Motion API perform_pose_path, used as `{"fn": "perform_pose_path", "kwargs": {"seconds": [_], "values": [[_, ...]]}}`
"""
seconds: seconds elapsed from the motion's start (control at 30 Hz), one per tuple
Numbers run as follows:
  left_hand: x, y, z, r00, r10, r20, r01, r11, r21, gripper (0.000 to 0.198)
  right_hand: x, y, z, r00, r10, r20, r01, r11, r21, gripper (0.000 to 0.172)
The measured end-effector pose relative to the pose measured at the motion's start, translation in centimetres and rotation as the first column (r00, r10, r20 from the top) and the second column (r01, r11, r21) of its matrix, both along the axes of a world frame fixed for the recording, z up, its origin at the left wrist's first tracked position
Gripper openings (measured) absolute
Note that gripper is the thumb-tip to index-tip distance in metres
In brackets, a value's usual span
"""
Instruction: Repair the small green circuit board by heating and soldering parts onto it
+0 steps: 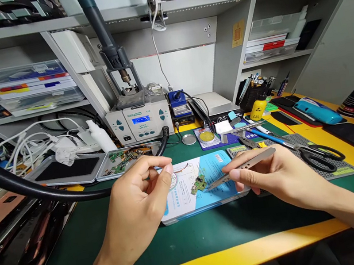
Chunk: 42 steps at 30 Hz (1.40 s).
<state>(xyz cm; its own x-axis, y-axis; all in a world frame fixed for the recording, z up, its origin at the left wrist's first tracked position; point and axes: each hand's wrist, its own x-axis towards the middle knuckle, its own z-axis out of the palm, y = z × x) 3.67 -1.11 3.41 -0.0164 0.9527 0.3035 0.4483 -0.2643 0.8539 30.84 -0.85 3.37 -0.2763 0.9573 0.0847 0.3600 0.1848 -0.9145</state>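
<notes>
One small green circuit board lies on a blue-and-white box set on a green mat. Right hand grips metal tweezers, tips just beside the board; contact cannot be confirmed. Left hand has thumb and forefinger drawn close together; whether it holds anything cannot be determined. Behind the box stands a grey station with lit blue display; to the right, black-handled scissors lie on a grey pad.

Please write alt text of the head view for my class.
A right hand holds metal tweezers, tips close to a small green circuit board on a flat printed box. The left hand is raised nearby; behind stands a grey machine.
</notes>
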Motion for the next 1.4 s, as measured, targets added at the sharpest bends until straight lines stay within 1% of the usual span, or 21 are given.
{"fn": "perform_pose_path", "kwargs": {"seconds": [0.17, 0.3, 0.47, 0.7, 0.87, 0.97, 1.03, 1.13, 1.23, 1.3, 1.4], "values": [[-0.20, -0.17, -0.16, 1.000, 0.001, 0.008, -0.001, 1.000, -0.013, 0.030, 0.06, -0.03, 0.21, 0.998, -0.055, -0.014, 0.055, 0.998, 0.026, 0.035], [-0.28, -0.28, -0.09, 1.000, -0.001, 0.002, 0.001, 1.000, -0.005, 0.030, -0.05, 0.18, 0.49, 0.997, -0.080, -0.013, 0.080, 0.996, 0.042, 0.040], [-0.03, -0.03, -0.01, 1.000, -0.005, 0.005, 0.005, 1.000, -0.010, 0.030, -0.09, 0.39, 0.32, 0.991, -0.134, -0.009, 0.135, 0.989, 0.055, 0.042], [0.03, 0.18, -0.18, 1.000, -0.005, 0.011, 0.005, 1.000, -0.006, 0.032, -0.23, 0.57, 0.14, 0.995, -0.102, -0.007, 0.102, 0.994, 0.025, 0.036], [-0.06, -0.02, -0.04, 1.000, -0.008, 0.005, 0.008, 1.000, -0.007, 0.031, -0.02, 0.17, 0.05, 0.995, -0.101, -0.008, 0.101, 0.988, 0.120, 0.031], [-0.07, -0.12, 0.02, 1.000, -0.006, 0.008, 0.006, 1.000, -0.006, 0.031, 0.15, 0.00, 0.08, 0.990, -0.141, -0.002, 0.138, 0.961, 0.241, 0.030], [-0.06, -0.10, 0.06, 1.000, -0.004, 0.010, 0.004, 1.000, -0.006, 0.031, 0.20, 0.02, 0.18, 0.987, -0.161, -0.003, 0.155, 0.945, 0.287, 0.031], [-0.09, 0.06, 0.06, 1.000, -0.002, 0.007, 0.002, 1.000, -0.007, 0.031, 0.16, 0.17, 0.35, 0.993, -0.115, -0.001, 0.112, 0.965, 0.235, 0.036], [-0.18, 0.27, 0.00, 1.000, 0.006, 0.002, -0.006, 1.000, -0.011, 0.033, 0.10, 0.32, 0.38, 0.996, -0.082, 0.026, 0.076, 0.982, 0.170, 0.037], [-0.26, 0.38, -0.01, 1.000, 0.008, -0.001, -0.008, 1.000, -0.009, 0.033, 0.16, 0.39, 0.39, 0.996, -0.085, 0.035, 0.079, 0.987, 0.137, 0.037], [-0.36, 0.53, 0.06, 1.000, 0.009, -0.003, -0.009, 1.000, 0.001, 0.033, 0.36, 0.43, 0.51, 0.993, -0.119, 0.011, 0.117, 0.986, 0.118, 0.040]]}}
